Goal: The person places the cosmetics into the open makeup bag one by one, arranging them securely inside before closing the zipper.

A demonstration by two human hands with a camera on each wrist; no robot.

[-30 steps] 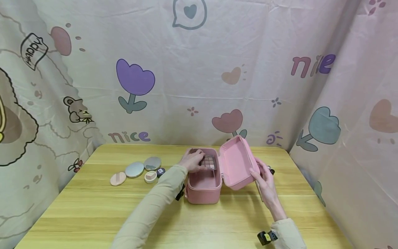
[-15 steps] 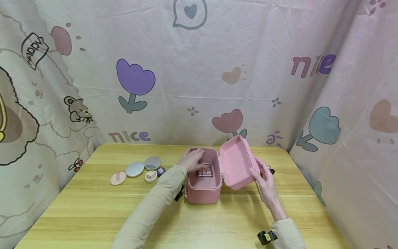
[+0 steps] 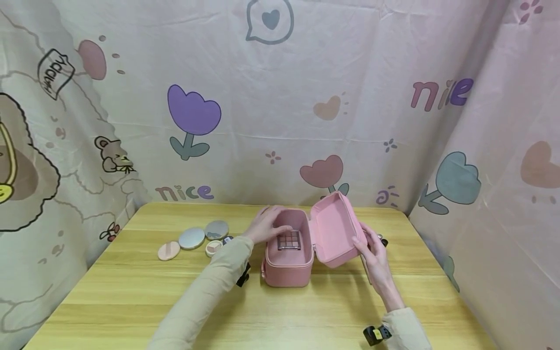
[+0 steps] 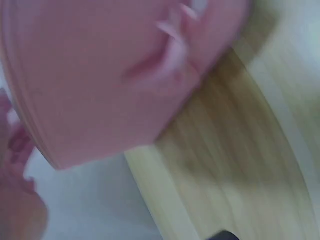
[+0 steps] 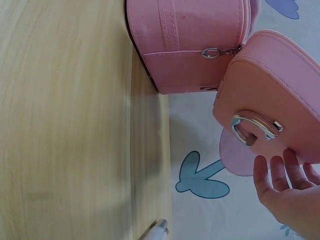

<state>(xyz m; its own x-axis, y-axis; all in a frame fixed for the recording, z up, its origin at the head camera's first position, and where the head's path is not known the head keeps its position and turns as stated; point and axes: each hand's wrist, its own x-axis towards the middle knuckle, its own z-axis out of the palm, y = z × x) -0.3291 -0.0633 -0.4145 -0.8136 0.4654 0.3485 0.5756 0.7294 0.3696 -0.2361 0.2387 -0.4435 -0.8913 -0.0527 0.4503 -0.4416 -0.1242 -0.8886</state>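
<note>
A pink makeup case (image 3: 288,277) stands on the wooden table with its lid (image 3: 334,228) swung out to the right. Inside it lies an eyeshadow palette (image 3: 289,240) with several square pans. My left hand (image 3: 266,226) is over the case's left rim, fingers extended and holding nothing, the thumb just above the palette. With my right hand (image 3: 377,262) I hold the lid's right edge, thumb in front and fingers behind. The right wrist view shows those fingers against the lid's outer face, near its metal-ended handle (image 5: 255,122). Blur softens the left wrist view of the case's side (image 4: 90,90).
Left of the case lie a powder puff (image 3: 168,251), two round silver compacts (image 3: 191,238), a small white-rimmed pot (image 3: 213,248) and a dark little jar (image 3: 227,239). A dark-tipped item (image 3: 384,241) shows behind the right hand. A printed cloth (image 3: 245,160) hangs behind the table.
My left hand has lowered the palette into the case and let go of it, then shifted left toward the rim. The right hand still holds the lid in place.
</note>
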